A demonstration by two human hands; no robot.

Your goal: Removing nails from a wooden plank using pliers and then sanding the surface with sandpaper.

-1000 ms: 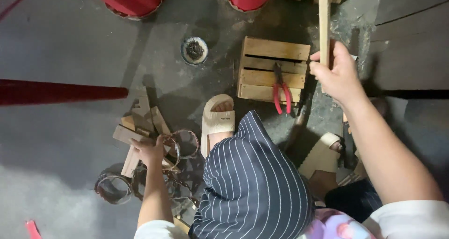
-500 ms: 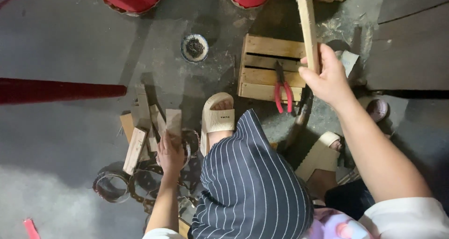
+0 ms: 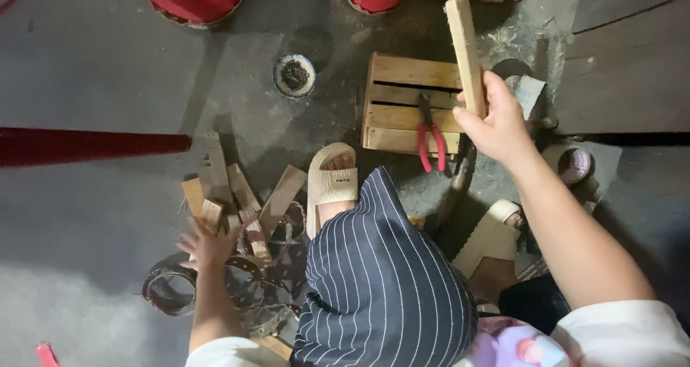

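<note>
We grip a wood slat (image 3: 466, 47) in our right hand (image 3: 496, 122), tilted toward 12 o'clock over a small crate (image 3: 392, 97) where red pliers (image 3: 430, 133) lie. At 8 o'clock our left hand (image 3: 205, 245), fingers spread, rests on a heap of wood scraps (image 3: 237, 194) on the floor (image 3: 93, 72), holding nothing.

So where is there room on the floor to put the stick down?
Bare floor lies left of the small dish, above the red bar. More lies below that bar. It is crowded by the left hand, among wood scraps and metal bands. The right hand holds the stick over the crate.
</note>
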